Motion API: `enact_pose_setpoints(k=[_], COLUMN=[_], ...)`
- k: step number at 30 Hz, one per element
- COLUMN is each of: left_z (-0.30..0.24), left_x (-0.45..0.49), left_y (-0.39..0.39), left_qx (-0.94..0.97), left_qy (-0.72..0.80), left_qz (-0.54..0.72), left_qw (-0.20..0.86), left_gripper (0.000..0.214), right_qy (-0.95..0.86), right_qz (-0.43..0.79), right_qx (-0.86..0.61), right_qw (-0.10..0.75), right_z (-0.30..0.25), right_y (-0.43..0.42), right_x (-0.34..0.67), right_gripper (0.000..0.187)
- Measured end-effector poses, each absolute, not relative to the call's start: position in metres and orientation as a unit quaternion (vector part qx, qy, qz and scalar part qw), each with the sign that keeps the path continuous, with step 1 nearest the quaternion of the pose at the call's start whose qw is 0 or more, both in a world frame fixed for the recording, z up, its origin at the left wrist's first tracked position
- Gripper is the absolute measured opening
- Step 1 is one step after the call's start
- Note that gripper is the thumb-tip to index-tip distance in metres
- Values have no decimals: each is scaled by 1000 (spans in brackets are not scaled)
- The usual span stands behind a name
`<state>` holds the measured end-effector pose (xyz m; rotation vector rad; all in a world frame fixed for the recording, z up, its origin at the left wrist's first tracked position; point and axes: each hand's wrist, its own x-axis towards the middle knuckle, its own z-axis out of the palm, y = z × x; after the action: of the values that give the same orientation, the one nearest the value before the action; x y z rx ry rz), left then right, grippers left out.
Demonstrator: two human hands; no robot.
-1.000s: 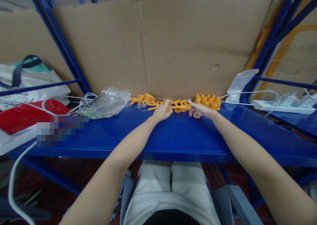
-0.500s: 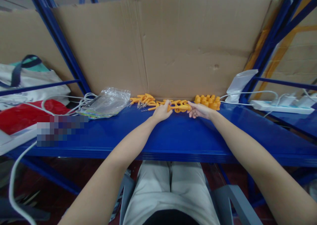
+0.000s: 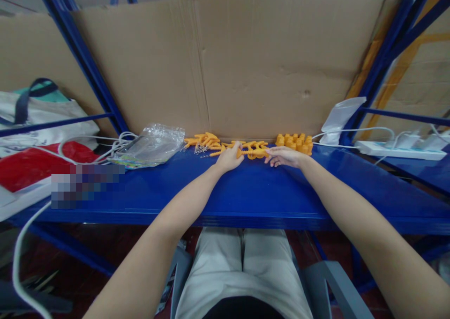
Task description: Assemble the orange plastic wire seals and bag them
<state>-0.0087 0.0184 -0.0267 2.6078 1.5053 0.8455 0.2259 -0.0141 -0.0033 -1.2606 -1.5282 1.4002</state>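
At the back of the blue table, my left hand is closed round an orange plastic piece, most of it hidden by the fingers. My right hand pinches the right end of an orange part in line with it, the other fingers loosely curled. Whether both hands hold one joined piece, I cannot tell. Just behind, between the hands, lie branched orange plastic parts. Left of my left hand is a pile of orange pieces with thin metal spirals. Several orange cup-shaped parts stand grouped beyond my right hand.
A clear plastic bag lies left on the blue table, near white cables and a red item. A cardboard sheet rises behind. To the right are a white power strip and blue frame posts.
My right hand has shifted slightly, its fingertips now a little further left on the orange part. My left hand keeps its place and hold.
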Motion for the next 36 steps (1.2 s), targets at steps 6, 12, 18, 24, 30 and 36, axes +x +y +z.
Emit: enact_pose_setpoints(k=[6, 12, 18, 24, 30, 36], left_z=[-25, -26, -26, -25, -23, -22], left_x=[-10, -10, -9, -11, -11, -10], left_y=[17, 19, 17, 16, 15, 13], left_qx=[829, 825, 829, 827, 822, 825], left_qy=[489, 485, 484, 479, 484, 492], left_qz=[271, 291, 278, 294, 299, 279], left_qw=[8, 11, -2, 3, -6, -12], left_gripper=[26, 25, 24, 24, 25, 26], right_qy=[-577, -574, -588, -595, -555, -521], right_qz=[536, 553, 561, 538, 549, 585], right_qx=[-528, -504, -451, -475, -492, -516], right_qw=[317, 333, 369, 362, 384, 347], right_z=[-4, -6, -6, -2, 5, 3], right_y=[-8, -6, -8, -8, -15, -11], right_x=[216, 219, 223, 215, 202, 206], right_gripper=[53, 42, 12, 40, 45, 50])
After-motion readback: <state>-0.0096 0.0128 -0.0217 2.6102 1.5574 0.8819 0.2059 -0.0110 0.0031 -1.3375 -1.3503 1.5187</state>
